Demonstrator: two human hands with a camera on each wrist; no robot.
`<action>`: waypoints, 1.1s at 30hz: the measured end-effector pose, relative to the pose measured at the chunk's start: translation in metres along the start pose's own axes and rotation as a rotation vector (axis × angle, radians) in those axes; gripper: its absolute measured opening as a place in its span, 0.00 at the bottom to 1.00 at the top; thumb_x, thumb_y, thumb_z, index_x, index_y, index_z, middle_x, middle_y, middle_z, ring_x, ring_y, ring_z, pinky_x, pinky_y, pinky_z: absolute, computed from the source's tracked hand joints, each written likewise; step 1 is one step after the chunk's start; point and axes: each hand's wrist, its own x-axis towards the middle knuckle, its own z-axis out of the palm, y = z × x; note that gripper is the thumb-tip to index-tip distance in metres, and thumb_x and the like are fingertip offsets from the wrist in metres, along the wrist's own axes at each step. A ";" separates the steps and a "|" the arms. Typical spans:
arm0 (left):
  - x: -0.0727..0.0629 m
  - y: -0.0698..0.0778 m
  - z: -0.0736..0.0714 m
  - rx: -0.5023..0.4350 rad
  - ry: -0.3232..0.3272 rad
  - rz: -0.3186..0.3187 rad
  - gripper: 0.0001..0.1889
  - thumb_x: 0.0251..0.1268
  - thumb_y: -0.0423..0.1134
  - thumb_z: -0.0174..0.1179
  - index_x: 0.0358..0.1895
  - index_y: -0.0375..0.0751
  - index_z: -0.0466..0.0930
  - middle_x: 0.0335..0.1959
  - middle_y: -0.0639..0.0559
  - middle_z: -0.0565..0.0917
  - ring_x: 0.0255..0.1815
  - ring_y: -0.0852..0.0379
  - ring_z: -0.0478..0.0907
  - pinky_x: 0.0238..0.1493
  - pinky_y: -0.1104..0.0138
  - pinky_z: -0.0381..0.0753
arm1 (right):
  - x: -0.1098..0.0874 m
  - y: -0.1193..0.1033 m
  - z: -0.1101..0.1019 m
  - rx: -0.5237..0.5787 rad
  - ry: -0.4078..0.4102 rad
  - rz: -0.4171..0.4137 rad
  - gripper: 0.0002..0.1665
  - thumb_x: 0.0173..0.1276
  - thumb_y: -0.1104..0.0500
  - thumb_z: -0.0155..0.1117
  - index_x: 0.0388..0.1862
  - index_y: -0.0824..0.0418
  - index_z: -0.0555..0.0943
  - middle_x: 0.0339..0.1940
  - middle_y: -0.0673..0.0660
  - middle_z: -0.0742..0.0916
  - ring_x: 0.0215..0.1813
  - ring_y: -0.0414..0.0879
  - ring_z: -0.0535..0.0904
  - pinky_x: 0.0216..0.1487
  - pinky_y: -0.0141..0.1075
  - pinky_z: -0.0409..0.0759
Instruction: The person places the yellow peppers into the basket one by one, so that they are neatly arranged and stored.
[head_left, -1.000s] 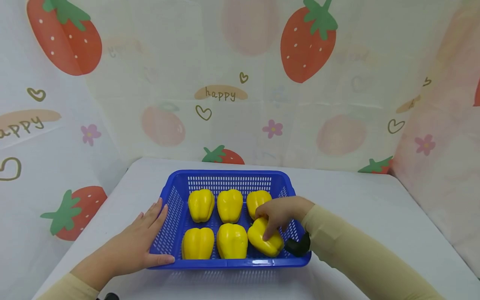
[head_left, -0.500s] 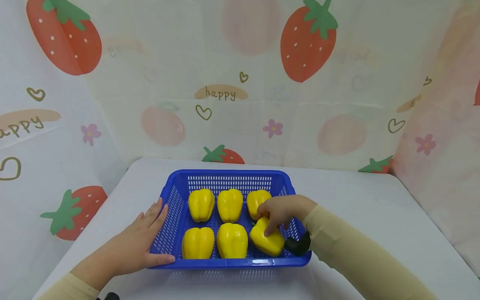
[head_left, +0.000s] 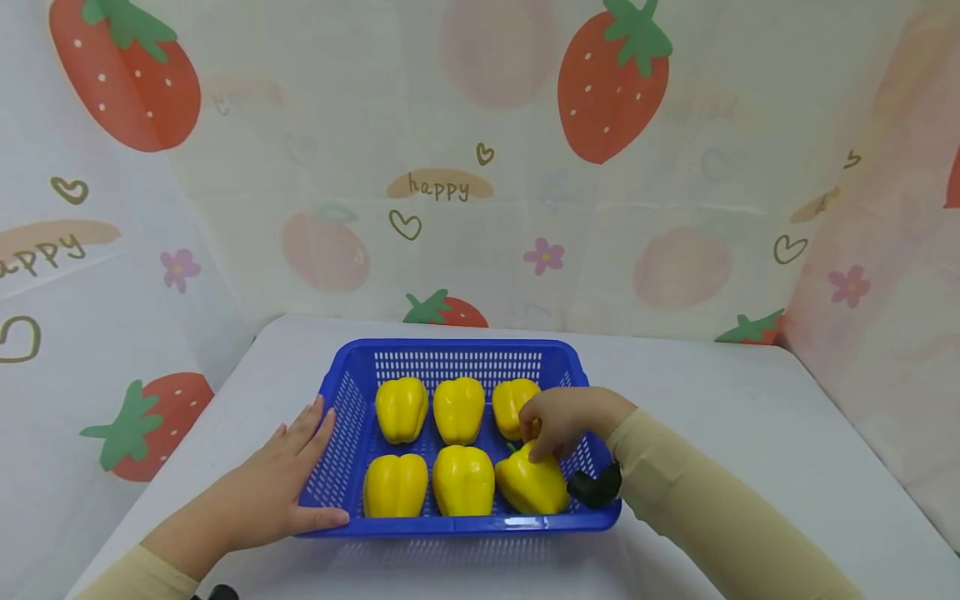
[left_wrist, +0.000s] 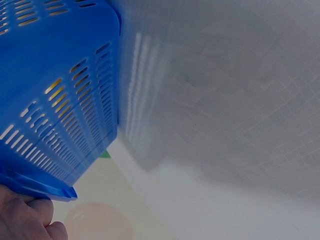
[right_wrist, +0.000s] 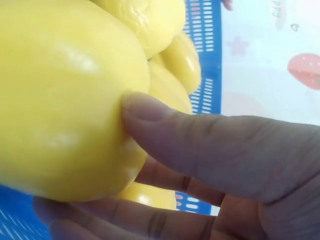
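Observation:
In the head view, a blue plastic basket point(head_left: 457, 525) holds several yellow bell peppers in two rows. My right hand point(head_left: 570, 421) reaches in at the right side and grips the front right bell pepper point(head_left: 532, 483), which lies tilted with its green stem toward the back. The right wrist view shows my thumb point(right_wrist: 170, 135) pressing that pepper's side, with fingers curled beneath it. Just behind is the back right bell pepper point(head_left: 512, 407), partly covered by the hand. My left hand point(head_left: 258, 492) rests on the basket's left rim, fingers extended and thumb on the front rim.
The front middle bell pepper point(head_left: 463, 482) sits close to the gripped one. The basket stands on a white table point(head_left: 720, 433), with strawberry-printed cloth point(head_left: 450, 250) behind and at both sides. A black wrist camera point(head_left: 595, 487) hangs by the basket's right rim.
The front right pepper has turned in the right hand, its stem end swinging toward the back and its stem coming into view. The right hand has shifted slightly upward. The left hand stays still.

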 end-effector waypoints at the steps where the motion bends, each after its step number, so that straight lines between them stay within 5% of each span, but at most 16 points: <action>1: 0.000 0.000 0.000 -0.001 -0.001 0.000 0.61 0.41 0.77 0.50 0.71 0.35 0.44 0.73 0.38 0.42 0.72 0.41 0.43 0.65 0.43 0.49 | 0.000 0.000 0.000 -0.004 0.001 0.002 0.11 0.54 0.60 0.70 0.36 0.55 0.78 0.34 0.53 0.80 0.35 0.47 0.79 0.37 0.37 0.82; 17: 0.000 0.001 -0.001 0.001 -0.010 -0.010 0.62 0.40 0.79 0.48 0.71 0.35 0.44 0.73 0.38 0.42 0.72 0.41 0.43 0.65 0.43 0.49 | -0.003 -0.001 0.001 -0.009 0.033 0.043 0.09 0.56 0.56 0.69 0.32 0.58 0.78 0.31 0.54 0.80 0.33 0.48 0.80 0.34 0.35 0.82; 33: -0.001 0.003 -0.002 0.002 -0.008 0.002 0.61 0.42 0.77 0.50 0.71 0.34 0.45 0.73 0.37 0.43 0.72 0.41 0.43 0.65 0.43 0.50 | 0.000 0.008 -0.008 -0.012 0.100 -0.028 0.07 0.56 0.55 0.68 0.31 0.56 0.81 0.29 0.53 0.82 0.31 0.48 0.81 0.33 0.35 0.82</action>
